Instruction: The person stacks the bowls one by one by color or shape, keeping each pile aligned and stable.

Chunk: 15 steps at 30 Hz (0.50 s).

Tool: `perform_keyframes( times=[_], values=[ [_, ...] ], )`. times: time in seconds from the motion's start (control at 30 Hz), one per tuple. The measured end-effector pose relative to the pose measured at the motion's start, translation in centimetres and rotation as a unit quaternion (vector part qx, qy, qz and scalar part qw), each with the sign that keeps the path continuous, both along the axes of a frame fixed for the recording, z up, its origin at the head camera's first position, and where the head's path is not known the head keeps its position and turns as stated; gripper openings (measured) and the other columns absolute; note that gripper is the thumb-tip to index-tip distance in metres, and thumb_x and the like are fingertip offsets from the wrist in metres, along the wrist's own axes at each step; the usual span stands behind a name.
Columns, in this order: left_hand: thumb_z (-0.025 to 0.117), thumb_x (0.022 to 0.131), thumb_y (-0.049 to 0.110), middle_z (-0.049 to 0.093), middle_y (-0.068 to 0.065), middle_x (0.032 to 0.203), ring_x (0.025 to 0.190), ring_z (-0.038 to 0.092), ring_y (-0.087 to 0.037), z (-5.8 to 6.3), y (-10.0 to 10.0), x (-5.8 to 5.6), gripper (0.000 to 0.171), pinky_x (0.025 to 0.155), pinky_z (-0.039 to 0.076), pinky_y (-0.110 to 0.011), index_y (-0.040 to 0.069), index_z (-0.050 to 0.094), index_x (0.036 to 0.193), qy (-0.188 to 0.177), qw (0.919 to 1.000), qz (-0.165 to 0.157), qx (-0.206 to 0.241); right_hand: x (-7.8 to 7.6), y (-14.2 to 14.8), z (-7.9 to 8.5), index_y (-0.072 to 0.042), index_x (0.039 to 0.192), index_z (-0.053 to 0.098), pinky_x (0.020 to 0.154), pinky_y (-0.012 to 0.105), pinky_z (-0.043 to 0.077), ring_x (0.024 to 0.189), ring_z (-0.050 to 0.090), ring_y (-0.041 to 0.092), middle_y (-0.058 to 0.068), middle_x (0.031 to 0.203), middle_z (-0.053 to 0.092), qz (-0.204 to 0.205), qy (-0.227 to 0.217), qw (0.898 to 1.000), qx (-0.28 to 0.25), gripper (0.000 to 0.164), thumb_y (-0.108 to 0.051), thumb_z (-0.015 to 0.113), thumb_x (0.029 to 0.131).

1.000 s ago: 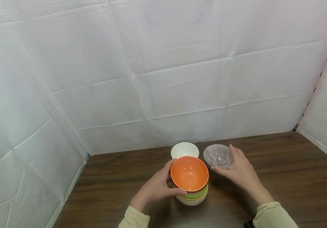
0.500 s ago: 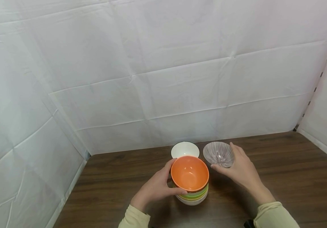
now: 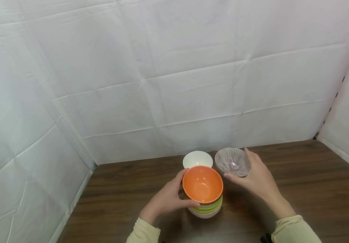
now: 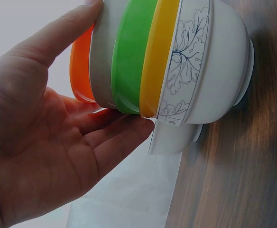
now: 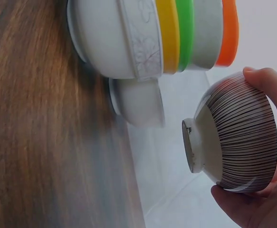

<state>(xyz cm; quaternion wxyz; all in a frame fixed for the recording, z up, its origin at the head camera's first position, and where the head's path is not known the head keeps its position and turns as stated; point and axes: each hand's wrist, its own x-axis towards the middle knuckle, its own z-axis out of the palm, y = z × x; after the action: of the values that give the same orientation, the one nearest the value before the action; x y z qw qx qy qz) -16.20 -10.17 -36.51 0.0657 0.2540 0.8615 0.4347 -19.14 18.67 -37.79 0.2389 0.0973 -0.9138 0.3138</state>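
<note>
A stack of nested bowls stands on the table, an orange bowl point(image 3: 203, 185) on top. Below it, the left wrist view shows a grey bowl point(image 4: 103, 57), a green bowl point(image 4: 133, 57), a yellow bowl point(image 4: 158, 61) and a white bowl with a leaf-pattern band point(image 4: 221, 66). My left hand point(image 3: 169, 197) holds the stack's left side near the top, thumb in front and fingers behind. In my right hand point(image 3: 258, 180) is a bowl with thin dark stripes point(image 3: 232, 162), gripped between thumb and fingers. The right wrist view has its foot point(image 5: 191, 145) off the table.
Behind the stack, a white dark-rimmed bowl point(image 3: 197, 158) stands on the wooden table point(image 3: 116, 199), partly hidden by the orange one. White sheeting point(image 3: 162, 84) hangs along the table's back and sides.
The striped bowl has risen and shifted slightly left in my right hand. My left hand and the stack stay where they were.
</note>
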Motion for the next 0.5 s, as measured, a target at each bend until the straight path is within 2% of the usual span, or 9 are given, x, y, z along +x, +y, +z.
perform_keyframes(
  times=[0.5],
  values=[
    [0.079, 0.072, 0.045, 0.051, -0.002, 0.138, 0.118, 0.052, -0.016, 0.0, 0.0, 0.0, 0.095, 0.099, 0.050, -0.046, 0.015, 0.029, 0.147, -0.010, 0.9999, 0.004, -0.002, 1.2, -0.8, 1.8, 0.010, 0.140, 0.036, 0.087, 0.071, 0.044, 0.112, 0.050, 0.047, 0.031, 0.132, 0.048, 0.017, 0.046, 0.999, -0.023, 0.107, -0.049, 0.083, 0.064]
  ],
)
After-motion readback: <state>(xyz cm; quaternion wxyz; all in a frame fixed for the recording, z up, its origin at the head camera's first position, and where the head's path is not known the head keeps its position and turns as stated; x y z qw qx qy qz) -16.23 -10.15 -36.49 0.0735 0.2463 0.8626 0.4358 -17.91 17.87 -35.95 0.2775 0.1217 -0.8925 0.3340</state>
